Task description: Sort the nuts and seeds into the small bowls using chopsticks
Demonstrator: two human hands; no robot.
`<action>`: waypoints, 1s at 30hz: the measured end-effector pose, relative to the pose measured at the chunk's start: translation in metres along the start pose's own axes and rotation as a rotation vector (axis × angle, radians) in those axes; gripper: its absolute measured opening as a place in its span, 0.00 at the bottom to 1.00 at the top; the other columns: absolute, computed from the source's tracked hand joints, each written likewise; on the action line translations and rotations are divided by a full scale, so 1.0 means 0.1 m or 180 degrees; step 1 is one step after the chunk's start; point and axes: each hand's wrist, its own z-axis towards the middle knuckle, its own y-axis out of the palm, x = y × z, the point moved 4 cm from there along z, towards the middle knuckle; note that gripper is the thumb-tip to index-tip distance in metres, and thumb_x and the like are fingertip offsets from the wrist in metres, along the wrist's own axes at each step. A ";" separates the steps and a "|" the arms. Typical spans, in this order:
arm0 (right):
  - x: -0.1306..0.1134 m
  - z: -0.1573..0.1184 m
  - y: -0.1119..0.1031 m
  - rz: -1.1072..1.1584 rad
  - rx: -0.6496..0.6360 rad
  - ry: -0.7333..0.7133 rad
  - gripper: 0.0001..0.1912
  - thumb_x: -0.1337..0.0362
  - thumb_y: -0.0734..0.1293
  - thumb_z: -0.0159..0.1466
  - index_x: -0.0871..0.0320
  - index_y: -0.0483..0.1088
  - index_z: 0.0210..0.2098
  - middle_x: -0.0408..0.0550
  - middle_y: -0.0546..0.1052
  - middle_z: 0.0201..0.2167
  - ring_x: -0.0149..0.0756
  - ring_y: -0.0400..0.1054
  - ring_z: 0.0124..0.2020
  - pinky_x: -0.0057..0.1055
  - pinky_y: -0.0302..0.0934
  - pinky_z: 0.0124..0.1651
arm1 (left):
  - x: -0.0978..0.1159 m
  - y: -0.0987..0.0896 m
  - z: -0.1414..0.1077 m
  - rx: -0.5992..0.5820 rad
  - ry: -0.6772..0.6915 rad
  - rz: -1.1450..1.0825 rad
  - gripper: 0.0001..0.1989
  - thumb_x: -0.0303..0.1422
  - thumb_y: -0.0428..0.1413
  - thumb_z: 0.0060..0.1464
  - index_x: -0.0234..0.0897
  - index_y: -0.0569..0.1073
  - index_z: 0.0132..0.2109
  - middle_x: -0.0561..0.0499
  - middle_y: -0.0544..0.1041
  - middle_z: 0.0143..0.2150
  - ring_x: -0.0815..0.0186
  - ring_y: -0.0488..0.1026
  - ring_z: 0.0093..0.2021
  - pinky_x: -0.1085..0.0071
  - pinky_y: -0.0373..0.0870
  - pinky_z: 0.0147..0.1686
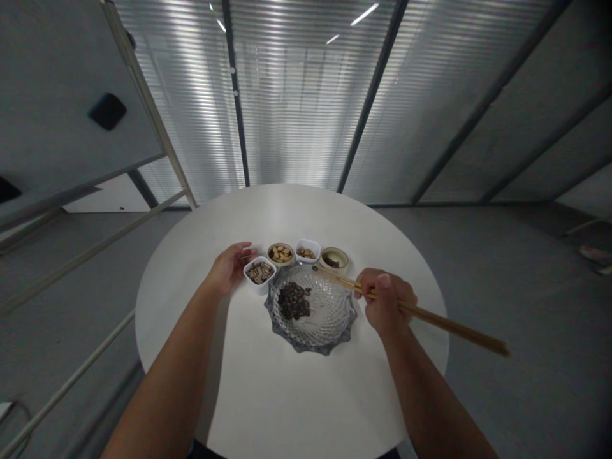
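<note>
Grasping one pair of wooden chopsticks (449, 325): right grip (388, 296), fingers closed round the shafts. Long axis: aslant, tips ahead and to the left of this grip, butt ends behind and to its right. At the tips: one small dark item (315, 268), apparently a seed, above the far rim of a glass plate (329, 315), just beside a round bowl (337, 252) with a few dark seeds. Nearer grip to both: the right. Plate: left of the right grip, dark seeds (293, 301) heaped on its far-from-grip side. Left grip (231, 266): loosely unfurled, just beside a white bowl (261, 289) of striped seeds; contact cannot be told. Rightward of it, ahead: two bowls of nuts (281, 254). Support: white bench (268, 389). Brands, labels, writing: none legible.
</note>
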 end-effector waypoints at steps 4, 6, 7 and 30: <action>-0.04 0.01 -0.02 -0.0368 0.0313 -0.0029 0.26 0.54 0.55 0.67 0.57 0.62 0.15 0.42 0.63 0.12 0.29 0.56 0.14 0.29 0.50 0.19 | 0.00 -0.02 0.01 -0.0004 0.0043 -0.0001 0.09 0.29 0.58 0.50 0.32 0.74 0.40 0.44 0.77 0.34 0.61 0.75 0.30 0.66 0.72 0.31; -0.03 0.02 -0.05 -0.0578 0.0468 0.0100 0.26 0.55 0.54 0.67 0.57 0.63 0.16 0.41 0.63 0.12 0.28 0.54 0.13 0.28 0.48 0.18 | -0.01 -0.03 0.01 -0.0006 0.0042 -0.0003 0.09 0.30 0.58 0.50 0.32 0.74 0.40 0.44 0.77 0.34 0.61 0.75 0.31 0.66 0.72 0.31; -0.02 0.03 -0.07 -0.0672 0.0541 0.0152 0.26 0.55 0.54 0.68 0.57 0.63 0.16 0.41 0.62 0.12 0.28 0.54 0.13 0.28 0.47 0.17 | -0.02 -0.03 0.01 -0.0013 0.0035 -0.0005 0.09 0.30 0.58 0.50 0.33 0.74 0.40 0.44 0.77 0.34 0.61 0.75 0.31 0.66 0.72 0.30; 0.14 -0.02 0.11 -0.0197 -0.0869 0.1022 0.26 0.51 0.56 0.67 0.57 0.61 0.17 0.41 0.62 0.12 0.28 0.55 0.15 0.28 0.48 0.19 | 0.00 0.03 -0.04 -0.0008 0.0011 -0.0092 0.10 0.28 0.57 0.50 0.32 0.74 0.41 0.44 0.77 0.33 0.62 0.75 0.30 0.67 0.72 0.30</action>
